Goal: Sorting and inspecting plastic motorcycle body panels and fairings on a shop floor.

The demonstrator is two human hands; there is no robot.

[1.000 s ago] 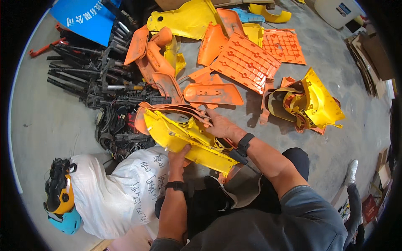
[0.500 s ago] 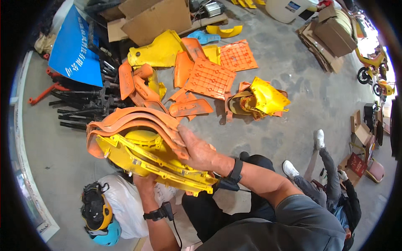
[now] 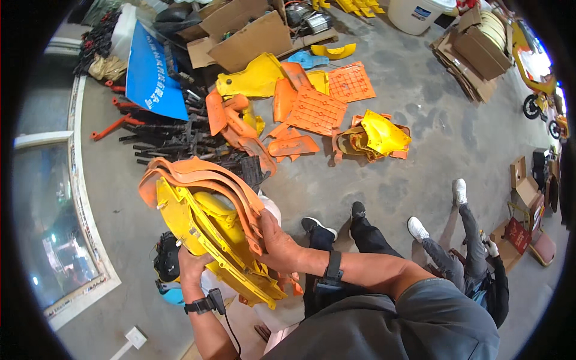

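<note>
I am holding a bundle of curved orange panels (image 3: 201, 171) nested with yellow plastic panels (image 3: 183, 210) low in the view, left of centre. My left hand (image 3: 193, 264) grips the lower left of the yellow pieces. My right hand (image 3: 277, 246) is closed on the right end of the orange panels. Beyond lie orange and yellow body parts (image 3: 315, 113) on the concrete floor, with a separate nested pile (image 3: 384, 135) to their right. Black metal tubes (image 3: 165, 135) lie heaped behind the bundle. A black helmet (image 3: 165, 258) shows beside my left hand, partly covered.
A blue board (image 3: 153, 72) leans on the tubes. Cardboard boxes (image 3: 237, 42), a white bucket (image 3: 414, 15) and flattened cardboard (image 3: 456, 75) stand farther back. A glass-panelled frame (image 3: 54, 222) runs along the left. A seated co-worker (image 3: 474, 252) is at right, yellow bikes (image 3: 534, 78) beyond.
I have lifted the bundle and carried it leftward, tilting it more upright. The view has widened, showing the window frame, my shoes and more of the co-worker.
</note>
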